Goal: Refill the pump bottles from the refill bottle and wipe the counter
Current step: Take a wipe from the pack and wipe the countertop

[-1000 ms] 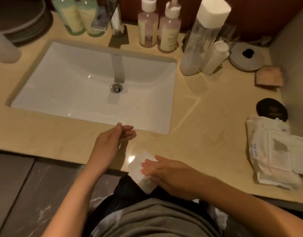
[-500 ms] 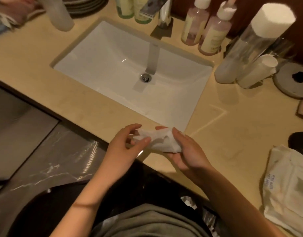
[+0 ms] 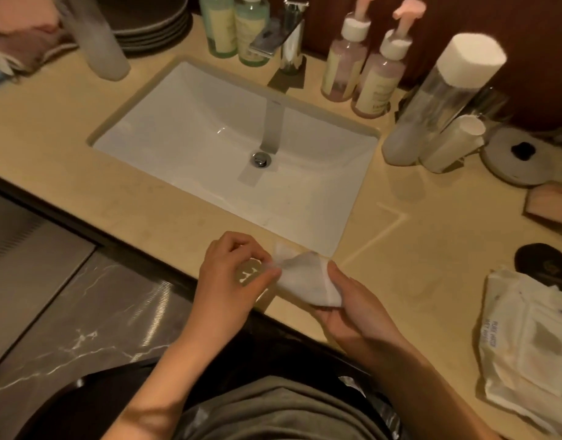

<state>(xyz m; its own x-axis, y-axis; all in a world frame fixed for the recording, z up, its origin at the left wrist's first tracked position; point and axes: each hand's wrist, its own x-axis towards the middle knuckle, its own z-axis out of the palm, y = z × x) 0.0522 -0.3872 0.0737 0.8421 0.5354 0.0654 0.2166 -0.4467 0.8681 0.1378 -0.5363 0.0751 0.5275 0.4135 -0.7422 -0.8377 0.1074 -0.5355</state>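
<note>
A second ago the white wipe point(image 3: 305, 279) is lying flat on the counter point(image 3: 416, 249) edge under the right hand point(image 3: 352, 309), with the left hand point(image 3: 238, 274) apart from it; now it is lifted and drawn out between both hands, just above the front edge of the counter before the sink point(image 3: 210, 138). Since half a second ago it has been pulled longer and less bunched.

Behind the sink, right of the faucet point(image 3: 289, 36), two pump bottles point(image 3: 344, 68) are seen upright and side by side, pink liquid showing through most of their height. Two green bottles point(image 3: 222, 27) are stood left of the faucet. At the right, a tall clear bottle point(image 3: 432, 100) with a white cap is clear above and cloudy white near its base; a small white bottle point(image 3: 451, 144) is touching it. A wipe packet point(image 3: 527, 338) is laid at the far right.

The left end of the wipe is pinched between the left thumb and curled fingers. The right end is gripped by the right hand, palm turned up, fingers curled beneath and thumb laid on top
</note>
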